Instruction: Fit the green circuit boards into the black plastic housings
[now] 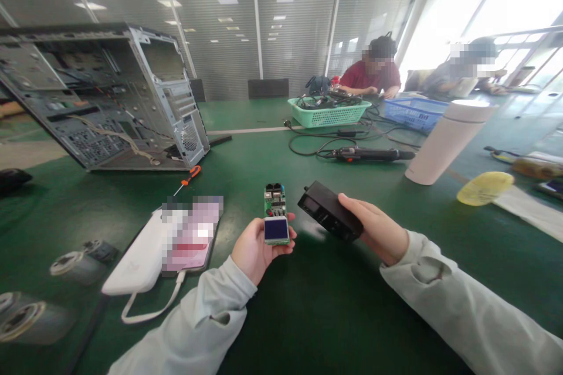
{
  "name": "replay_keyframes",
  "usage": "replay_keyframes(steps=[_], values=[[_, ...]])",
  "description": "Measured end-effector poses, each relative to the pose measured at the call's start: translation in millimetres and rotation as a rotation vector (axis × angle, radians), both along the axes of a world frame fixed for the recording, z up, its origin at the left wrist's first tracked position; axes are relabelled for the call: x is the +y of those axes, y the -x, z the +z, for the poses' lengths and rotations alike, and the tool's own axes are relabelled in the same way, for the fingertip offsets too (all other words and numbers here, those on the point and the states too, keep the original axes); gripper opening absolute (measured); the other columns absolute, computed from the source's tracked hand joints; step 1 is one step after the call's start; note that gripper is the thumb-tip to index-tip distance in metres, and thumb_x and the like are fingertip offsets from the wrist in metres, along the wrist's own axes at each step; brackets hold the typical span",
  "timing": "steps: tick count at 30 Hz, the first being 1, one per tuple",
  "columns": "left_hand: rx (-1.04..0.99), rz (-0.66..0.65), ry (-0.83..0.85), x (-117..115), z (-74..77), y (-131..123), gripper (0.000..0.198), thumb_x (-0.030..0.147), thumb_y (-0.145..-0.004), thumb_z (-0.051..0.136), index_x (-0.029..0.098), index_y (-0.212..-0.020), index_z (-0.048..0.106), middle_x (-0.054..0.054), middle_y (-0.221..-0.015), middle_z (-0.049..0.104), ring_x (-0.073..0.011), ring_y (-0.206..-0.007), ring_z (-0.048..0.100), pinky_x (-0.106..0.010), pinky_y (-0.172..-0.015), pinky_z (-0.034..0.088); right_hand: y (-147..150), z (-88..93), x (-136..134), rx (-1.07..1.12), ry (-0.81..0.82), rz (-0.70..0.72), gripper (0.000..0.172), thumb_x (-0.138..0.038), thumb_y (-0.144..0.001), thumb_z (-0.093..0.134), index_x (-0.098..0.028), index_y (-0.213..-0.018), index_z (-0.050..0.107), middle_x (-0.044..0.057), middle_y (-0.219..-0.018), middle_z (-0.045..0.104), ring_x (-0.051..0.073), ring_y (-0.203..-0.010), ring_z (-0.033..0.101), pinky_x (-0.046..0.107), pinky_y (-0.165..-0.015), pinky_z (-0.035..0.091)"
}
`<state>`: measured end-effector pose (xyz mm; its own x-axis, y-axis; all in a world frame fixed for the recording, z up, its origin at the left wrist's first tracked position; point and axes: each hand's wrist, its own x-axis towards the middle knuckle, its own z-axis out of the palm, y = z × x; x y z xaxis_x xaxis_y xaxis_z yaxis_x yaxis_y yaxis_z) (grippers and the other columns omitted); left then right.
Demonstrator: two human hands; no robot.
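In my left hand [255, 249] lies a green circuit board [276, 209] with a small dark screen [276, 229] at its near end. My fingers curl around the board's lower edges, and its far end with black and white parts points away from me. My right hand [373, 222] grips a black box-shaped housing [328, 208] from its right side. The housing is tilted, with a recessed opening on the face turned to the left. Board and housing are held apart, a short gap between them, above the green table [316, 299].
An open computer case [145, 99] stands back left, an orange-handled screwdriver [191, 176] before it. A white power bank [141, 252], a phone [197, 234] and metal cylinders [79, 266] lie left. An electric screwdriver [373, 154], green basket [329, 116] and white tumbler [444, 143] stand beyond; two people sit behind.
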<state>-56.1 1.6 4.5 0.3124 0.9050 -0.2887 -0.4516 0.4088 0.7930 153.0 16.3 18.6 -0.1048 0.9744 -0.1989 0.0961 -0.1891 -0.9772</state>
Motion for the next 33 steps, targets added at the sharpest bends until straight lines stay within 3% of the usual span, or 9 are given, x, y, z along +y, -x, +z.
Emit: replay_keyframes(steps=[4, 9, 16, 20, 23, 25, 27, 30, 33], values=[[0.023, 0.014, 0.005, -1.1, 0.0, -1.1, 0.037, 0.031, -0.08, 0.035, 0.01, -0.09, 0.065, -0.007, -0.067, 0.063, -0.0155, -0.058, 0.058, -0.027, -0.057, 0.047, 12.6, 4.3, -9.3, 0.263, 0.299, 0.049, 0.034, -0.04, -0.095, 0.034, -0.012, -0.101, 0.052, 0.01, -0.091, 0.059, 0.014, -0.07, 0.057, 0.031, -0.072, 0.053], [0.031, 0.025, -0.009, -0.5, -1.4, -1.6, 0.036, 0.033, -0.081, 0.038, 0.01, -0.088, 0.065, -0.008, -0.068, 0.064, -0.0167, -0.059, 0.058, -0.029, -0.058, 0.048, 24.9, 3.8, -15.1, 0.646, 0.601, 0.136, 0.044, -0.034, -0.1, 0.017, -0.011, -0.101, 0.055, 0.01, -0.099, 0.06, 0.014, -0.072, 0.061, 0.028, -0.071, 0.052], [-0.035, 0.035, 0.056, 0.6, -0.1, -1.7, 0.037, 0.027, -0.081, 0.035, 0.009, -0.089, 0.065, -0.007, -0.064, 0.064, -0.016, -0.057, 0.058, -0.028, -0.056, 0.046, 19.4, -4.7, -15.9, 0.742, 0.511, 0.337, 0.044, -0.027, -0.097, 0.018, -0.012, -0.103, 0.059, 0.01, -0.108, 0.058, 0.011, -0.082, 0.061, 0.026, -0.078, 0.051], [-0.069, 0.025, 0.065, 1.1, 0.1, -1.0, 0.037, 0.027, -0.08, 0.035, 0.008, -0.09, 0.065, -0.007, -0.063, 0.063, -0.016, -0.056, 0.058, -0.027, -0.055, 0.046, 19.4, -5.7, -17.2, 0.721, 0.434, 0.345, 0.041, -0.038, -0.098, 0.025, -0.014, -0.108, 0.057, 0.009, -0.11, 0.057, 0.011, -0.081, 0.061, 0.024, -0.075, 0.052], [-0.075, 0.017, 0.051, 1.0, 1.0, 0.0, 0.038, 0.027, -0.081, 0.034, 0.006, -0.092, 0.064, -0.008, -0.063, 0.063, -0.0165, -0.054, 0.058, -0.027, -0.054, 0.045, 12.6, -1.8, -14.5, 0.506, 0.25, 0.366, 0.051, -0.056, -0.086, 0.051, -0.015, -0.116, 0.049, 0.012, -0.111, 0.055, 0.016, -0.087, 0.06, 0.027, -0.076, 0.053], [-0.079, 0.015, 0.049, 0.9, 2.0, 0.5, 0.039, 0.026, -0.081, 0.034, 0.005, -0.094, 0.064, -0.009, -0.063, 0.063, -0.0167, -0.054, 0.058, -0.027, -0.054, 0.045, -0.8, 2.7, -11.6, 0.23, 0.055, 0.344, 0.069, -0.061, -0.075, 0.063, -0.016, -0.123, 0.041, 0.013, -0.113, 0.053, 0.02, -0.094, 0.058, 0.032, -0.081, 0.052], [-0.082, 0.023, 0.057, 0.6, 3.0, 0.5, 0.04, 0.026, -0.083, 0.032, 0.004, -0.095, 0.063, -0.009, -0.065, 0.063, -0.0168, -0.054, 0.058, -0.027, -0.054, 0.045, -24.0, 6.4, -9.9, -0.128, -0.2, 0.252, 0.074, -0.062, -0.073, 0.063, -0.017, -0.126, 0.038, 0.013, -0.115, 0.051, 0.023, -0.101, 0.054, 0.038, -0.087, 0.049], [-0.079, 0.04, 0.073, 0.1, 4.9, -0.2, 0.042, 0.027, -0.084, 0.03, 0.004, -0.096, 0.063, -0.009, -0.064, 0.063, -0.0166, -0.053, 0.058, -0.027, -0.053, 0.045, -79.0, 6.4, -13.4, -0.694, -0.608, 0.064, 0.061, -0.063, -0.08, 0.05, -0.021, -0.124, 0.043, 0.011, -0.117, 0.05, 0.025, -0.108, 0.049, 0.045, -0.095, 0.042], [-0.065, 0.056, 0.083, -0.9, 7.5, -1.9, 0.043, 0.026, -0.086, 0.027, 0.004, -0.096, 0.062, -0.008, -0.064, 0.062, -0.0164, -0.053, 0.058, -0.027, -0.053, 0.045, -153.9, -1.3, -24.5, -1.107, -0.785, -0.029, 0.057, -0.07, -0.087, 0.029, -0.027, -0.12, 0.048, 0.011, -0.11, 0.053, 0.025, -0.099, 0.053, 0.045, -0.085, 0.045]])
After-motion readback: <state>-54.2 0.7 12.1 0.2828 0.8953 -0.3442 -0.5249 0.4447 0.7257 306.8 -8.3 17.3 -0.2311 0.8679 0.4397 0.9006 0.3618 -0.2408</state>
